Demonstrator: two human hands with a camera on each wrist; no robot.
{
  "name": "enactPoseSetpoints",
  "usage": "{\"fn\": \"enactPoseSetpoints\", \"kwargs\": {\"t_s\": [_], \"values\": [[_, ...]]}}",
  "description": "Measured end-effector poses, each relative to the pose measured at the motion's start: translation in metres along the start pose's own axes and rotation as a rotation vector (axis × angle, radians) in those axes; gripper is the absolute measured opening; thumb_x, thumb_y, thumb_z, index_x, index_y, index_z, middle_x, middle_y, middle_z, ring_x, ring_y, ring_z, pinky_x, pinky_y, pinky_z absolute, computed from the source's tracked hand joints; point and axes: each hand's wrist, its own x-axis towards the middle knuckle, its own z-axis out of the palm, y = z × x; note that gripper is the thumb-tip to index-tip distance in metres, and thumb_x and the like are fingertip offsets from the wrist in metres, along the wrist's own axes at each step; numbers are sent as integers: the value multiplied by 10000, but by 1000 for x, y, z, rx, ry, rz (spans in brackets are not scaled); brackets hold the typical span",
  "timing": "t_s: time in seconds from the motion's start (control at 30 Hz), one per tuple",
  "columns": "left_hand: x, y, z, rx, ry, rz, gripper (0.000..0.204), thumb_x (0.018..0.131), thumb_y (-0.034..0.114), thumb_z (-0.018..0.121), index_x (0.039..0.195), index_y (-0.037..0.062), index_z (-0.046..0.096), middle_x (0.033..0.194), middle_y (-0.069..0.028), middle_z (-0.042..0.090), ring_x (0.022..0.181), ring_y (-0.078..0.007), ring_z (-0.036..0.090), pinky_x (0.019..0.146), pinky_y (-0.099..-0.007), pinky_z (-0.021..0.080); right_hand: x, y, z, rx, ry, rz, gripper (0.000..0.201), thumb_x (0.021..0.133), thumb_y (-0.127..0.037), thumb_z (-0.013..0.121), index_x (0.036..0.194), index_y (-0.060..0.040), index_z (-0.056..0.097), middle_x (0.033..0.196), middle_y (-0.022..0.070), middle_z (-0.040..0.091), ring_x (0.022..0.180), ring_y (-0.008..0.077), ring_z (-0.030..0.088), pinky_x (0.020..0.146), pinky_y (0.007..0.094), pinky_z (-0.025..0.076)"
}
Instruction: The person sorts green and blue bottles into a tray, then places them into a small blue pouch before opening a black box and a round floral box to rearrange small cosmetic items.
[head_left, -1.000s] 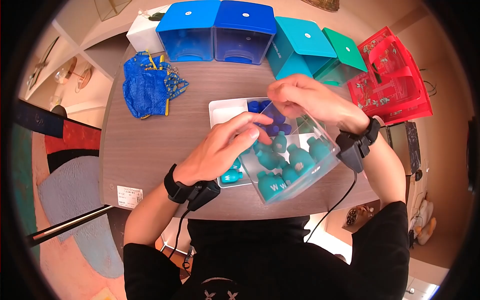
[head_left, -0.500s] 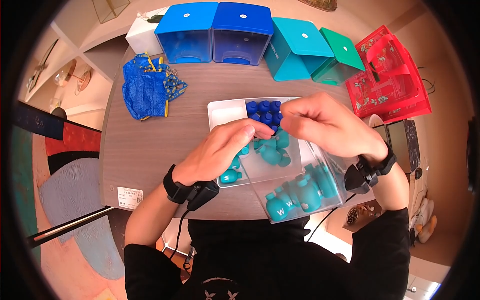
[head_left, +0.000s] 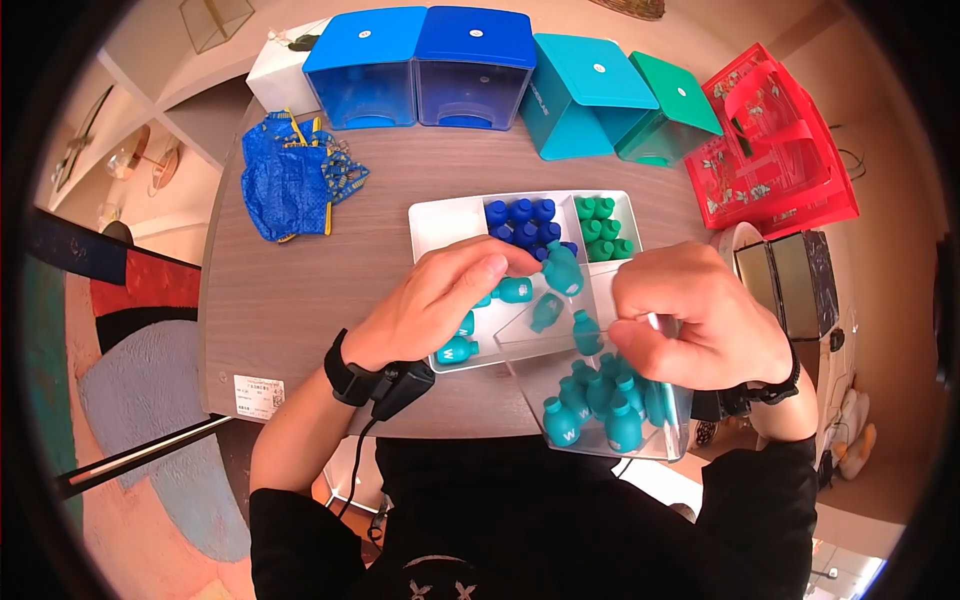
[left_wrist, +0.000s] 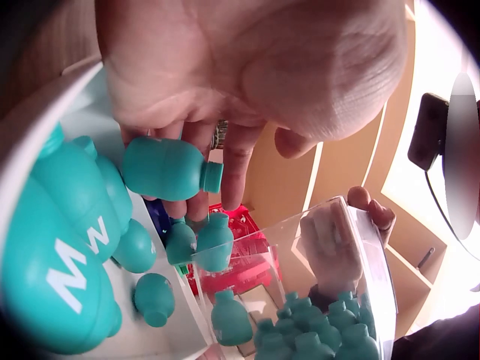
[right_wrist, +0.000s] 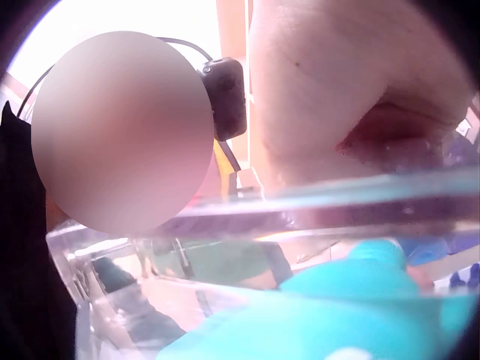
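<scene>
My left hand reaches over a white divided tray, its fingers extended beside a teal bottle that is coming down over the tray. In the left wrist view another teal bottle lies sideways against the fingers. My right hand grips the rim of a clear plastic bin, tilted toward the tray at its near right corner. Several small teal bottles marked W are inside the bin. More teal bottles lie in the tray's front compartment, partly hidden by my left hand.
Dark blue bottles and green bottles fill the tray's back compartments. Along the table's far side stand a light blue box, a dark blue box, a teal box and a green box. A blue bag lies left, a red bag right.
My right hand has drawn the bin right and toward my body, uncovering the green bottles. Teal bottles are sliding and tumbling between bin and tray. My left hand has barely moved.
</scene>
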Motion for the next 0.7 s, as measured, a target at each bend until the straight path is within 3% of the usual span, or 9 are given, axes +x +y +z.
{"fn": "enactPoseSetpoints", "kwargs": {"t_s": [0.13, 0.2, 0.3, 0.4, 0.63, 0.7], "values": [[0, 1, 0, 10, -7, -10, 457, 1085, 305, 341, 1193, -34, 629, 1178, -123, 648, 1119, -210, 590, 1010, -349, 436, -15, 0, -18, -88, 41, -45, 225, 832, -89, 621, 672, -34, 472, 567, 76, 442, 479, 250, 445, 471, 357, 342], [0, -3, 3, -29, 62, 53, 374, 1069, 255, 406, 1139, -12, 659, 1073, -112, 675, 1009, -195, 631, 916, -337, 478, -30, 2, -22, -99, 285, 4, 213, 817, -80, 608, 665, -31, 467, 579, 51, 443, 483, 199, 438, 476, 329, 322], [1, -6, 1, 10, 43, 66, 342, 1062, 218, 411, 1131, -8, 659, 1080, -110, 673, 1008, -188, 629, 915, -335, 477, -50, 10, -28, -91, 496, 32, 212, 844, -94, 594, 682, -16, 481, 604, 31, 456, 526, 138, 441, 506, 296, 322], [1, -1, -1, 23, -11, 23, 403, 1078, 239, 355, 1167, -36, 635, 1166, -126, 648, 1111, -206, 599, 1015, -355, 446, -61, 16, -34, -264, 590, 29, 196, 876, -75, 593, 718, -3, 501, 619, 26, 460, 564, 123, 439, 538, 269, 337], [1, -3, 3, -2, 3, 7, 397, 1075, 226, 348, 1153, -27, 644, 1168, -129, 650, 1125, -212, 597, 1028, -363, 443, -76, 59, -33, -505, 894, 230, 217, 905, -62, 659, 749, -3, 519, 631, 49, 458, 574, 124, 427, 549, 269, 373], [2, -6, 5, -4, 49, 51, 335, 1065, 188, 402, 1132, -14, 661, 1104, -103, 678, 1053, -185, 616, 963, -328, 456, -74, 75, -33, -606, 940, 213, 227, 903, -67, 672, 749, -3, 518, 635, 64, 456, 570, 145, 434, 549, 280, 379]]}}
